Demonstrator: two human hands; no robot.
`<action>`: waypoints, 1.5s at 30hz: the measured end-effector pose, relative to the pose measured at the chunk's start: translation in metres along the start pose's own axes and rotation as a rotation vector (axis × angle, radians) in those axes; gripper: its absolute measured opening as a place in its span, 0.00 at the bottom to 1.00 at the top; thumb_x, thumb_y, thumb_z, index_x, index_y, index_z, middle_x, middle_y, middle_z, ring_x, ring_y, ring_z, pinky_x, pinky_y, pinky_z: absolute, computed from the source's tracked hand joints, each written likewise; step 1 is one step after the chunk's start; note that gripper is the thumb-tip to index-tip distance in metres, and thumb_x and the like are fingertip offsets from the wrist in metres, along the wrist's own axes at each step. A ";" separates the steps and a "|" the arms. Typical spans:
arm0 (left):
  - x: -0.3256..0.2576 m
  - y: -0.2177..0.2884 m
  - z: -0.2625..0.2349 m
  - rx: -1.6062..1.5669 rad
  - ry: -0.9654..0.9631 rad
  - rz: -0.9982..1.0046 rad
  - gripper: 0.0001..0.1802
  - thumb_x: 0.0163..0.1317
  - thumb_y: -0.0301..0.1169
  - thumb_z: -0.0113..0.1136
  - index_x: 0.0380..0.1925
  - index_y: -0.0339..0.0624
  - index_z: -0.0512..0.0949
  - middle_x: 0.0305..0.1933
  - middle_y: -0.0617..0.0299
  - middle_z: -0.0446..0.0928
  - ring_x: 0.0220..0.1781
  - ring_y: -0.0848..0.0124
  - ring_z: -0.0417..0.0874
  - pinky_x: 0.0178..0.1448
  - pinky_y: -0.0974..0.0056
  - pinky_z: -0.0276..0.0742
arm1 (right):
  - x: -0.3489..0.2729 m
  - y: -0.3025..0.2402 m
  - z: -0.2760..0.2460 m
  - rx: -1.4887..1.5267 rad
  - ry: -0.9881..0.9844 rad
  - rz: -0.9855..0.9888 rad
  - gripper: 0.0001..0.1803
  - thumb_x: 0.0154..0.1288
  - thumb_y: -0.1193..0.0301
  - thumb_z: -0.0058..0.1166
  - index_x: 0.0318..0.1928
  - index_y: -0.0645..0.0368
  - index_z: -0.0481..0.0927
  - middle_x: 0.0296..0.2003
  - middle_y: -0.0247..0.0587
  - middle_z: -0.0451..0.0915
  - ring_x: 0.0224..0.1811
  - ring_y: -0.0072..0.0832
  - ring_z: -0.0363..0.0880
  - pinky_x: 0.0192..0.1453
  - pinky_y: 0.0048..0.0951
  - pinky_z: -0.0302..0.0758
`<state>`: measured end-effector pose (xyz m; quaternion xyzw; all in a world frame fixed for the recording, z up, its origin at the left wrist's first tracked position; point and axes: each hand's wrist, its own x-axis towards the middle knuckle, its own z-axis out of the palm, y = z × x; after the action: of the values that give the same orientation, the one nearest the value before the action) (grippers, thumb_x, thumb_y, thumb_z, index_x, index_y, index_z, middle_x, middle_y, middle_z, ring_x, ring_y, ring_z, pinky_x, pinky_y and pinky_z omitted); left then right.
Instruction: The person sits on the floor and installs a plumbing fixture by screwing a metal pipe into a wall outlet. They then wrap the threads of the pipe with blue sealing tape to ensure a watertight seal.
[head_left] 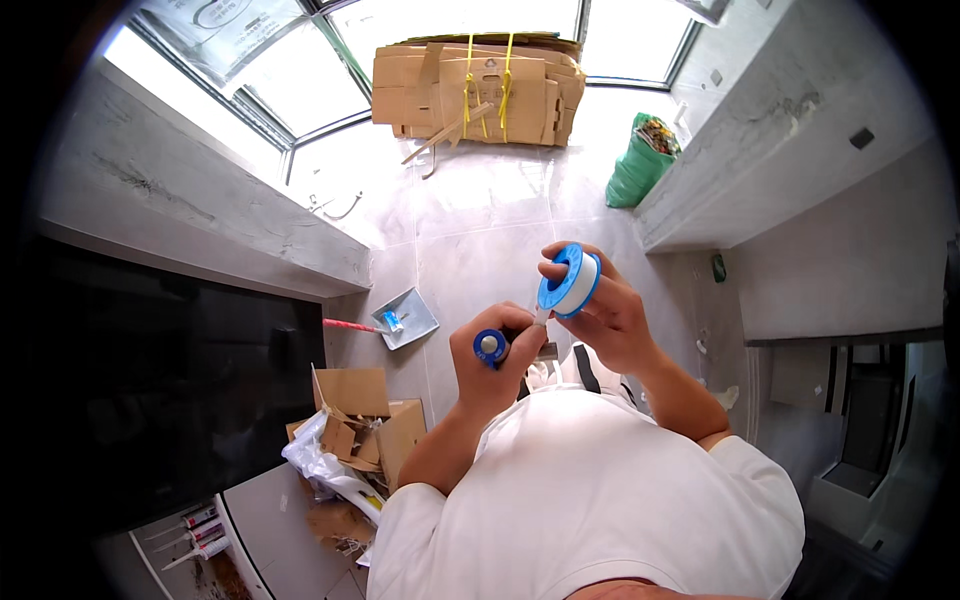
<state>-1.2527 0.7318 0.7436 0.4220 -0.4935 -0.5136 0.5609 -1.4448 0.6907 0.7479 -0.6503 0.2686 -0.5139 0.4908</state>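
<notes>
In front of my chest, my right hand (pixel 615 310) grips a roll of white thread seal tape (pixel 579 290) on a blue spool, with a finger through its centre. A short strip of the tape runs from the spool down to the fingertips of my left hand (pixel 485 375). That hand is closed round a small fitting with a round blue end (pixel 489 347) and a silvery middle. The rest of the fitting is mostly hidden by my fingers, so its exact kind does not show.
Flattened cardboard (pixel 480 95), tied with yellow straps, leans by the far windows. A green sack (pixel 640 168) of debris stands at far right. To the left are a dustpan (pixel 408 318), an opened cardboard box (pixel 352 392), a large black panel (pixel 180 380) and several sealant tubes (pixel 205 530).
</notes>
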 end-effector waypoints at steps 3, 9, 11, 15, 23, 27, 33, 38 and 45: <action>0.051 0.023 -0.024 0.052 -0.004 0.173 0.03 0.61 0.17 0.68 0.33 0.31 0.82 0.31 0.56 0.84 0.29 0.78 0.80 0.32 0.71 0.72 | 0.075 0.001 -0.006 -0.268 -0.098 -0.237 0.26 0.64 0.81 0.65 0.64 0.64 0.84 0.67 0.60 0.73 0.60 0.38 0.82 0.58 0.36 0.81; 0.149 0.043 -0.065 0.153 -0.037 0.395 0.07 0.60 0.16 0.69 0.37 0.32 0.82 0.37 0.47 0.87 0.31 0.67 0.87 0.34 0.68 0.80 | 0.208 0.027 -0.012 -0.323 -0.252 -0.519 0.22 0.62 0.79 0.70 0.58 0.63 0.88 0.68 0.63 0.73 0.48 0.39 0.89 0.52 0.34 0.87; 0.187 0.038 -0.077 0.168 -0.022 0.397 0.08 0.60 0.16 0.69 0.38 0.32 0.81 0.37 0.47 0.87 0.32 0.66 0.87 0.35 0.67 0.80 | 0.256 0.053 -0.017 -0.276 -0.307 -0.610 0.21 0.64 0.77 0.70 0.58 0.66 0.87 0.67 0.66 0.73 0.46 0.39 0.91 0.51 0.34 0.89; 0.266 0.020 -0.097 0.243 0.086 0.384 0.08 0.60 0.16 0.70 0.38 0.33 0.82 0.39 0.48 0.87 0.33 0.68 0.87 0.35 0.69 0.79 | 0.344 0.108 -0.040 -0.184 -0.436 -0.571 0.23 0.62 0.76 0.72 0.59 0.65 0.87 0.67 0.65 0.73 0.47 0.41 0.92 0.53 0.35 0.89; 0.411 -0.009 -0.127 0.132 0.468 0.168 0.07 0.66 0.22 0.73 0.33 0.34 0.81 0.36 0.56 0.85 0.32 0.80 0.80 0.33 0.74 0.71 | 0.522 0.186 -0.036 0.078 -0.586 -0.251 0.29 0.60 0.85 0.71 0.63 0.56 0.86 0.68 0.49 0.75 0.63 0.42 0.83 0.62 0.39 0.83; 0.470 -0.013 -0.160 0.226 0.572 0.194 0.03 0.66 0.19 0.69 0.34 0.32 0.82 0.34 0.56 0.85 0.31 0.78 0.81 0.34 0.71 0.72 | 0.593 0.231 -0.010 0.222 -0.614 -0.198 0.27 0.63 0.84 0.70 0.64 0.57 0.85 0.67 0.48 0.76 0.62 0.39 0.83 0.58 0.37 0.84; 0.552 -0.017 -0.242 0.207 0.578 0.210 0.04 0.65 0.18 0.65 0.39 0.29 0.86 0.37 0.54 0.88 0.31 0.78 0.82 0.34 0.71 0.73 | 0.686 0.283 0.037 0.317 -0.632 -0.046 0.27 0.66 0.84 0.68 0.66 0.59 0.83 0.69 0.46 0.74 0.58 0.33 0.84 0.58 0.34 0.85; 0.604 -0.015 -0.322 -0.004 0.610 0.089 0.03 0.63 0.15 0.69 0.34 0.31 0.84 0.36 0.57 0.85 0.30 0.80 0.79 0.32 0.73 0.68 | 0.758 0.316 0.091 0.298 -0.656 -0.046 0.28 0.67 0.85 0.67 0.67 0.62 0.81 0.70 0.43 0.71 0.65 0.30 0.79 0.63 0.32 0.84; 0.656 -0.003 -0.410 -0.121 0.741 0.056 0.08 0.61 0.16 0.70 0.26 0.35 0.80 0.29 0.62 0.79 0.27 0.79 0.74 0.33 0.70 0.67 | 0.836 0.351 0.167 0.362 -0.746 0.068 0.33 0.65 0.88 0.66 0.71 0.62 0.78 0.72 0.43 0.68 0.67 0.30 0.78 0.65 0.32 0.84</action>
<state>-0.8577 0.0663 0.7555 0.5318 -0.2373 -0.3389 0.7390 -0.9616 -0.0935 0.7670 -0.6859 -0.0012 -0.2656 0.6775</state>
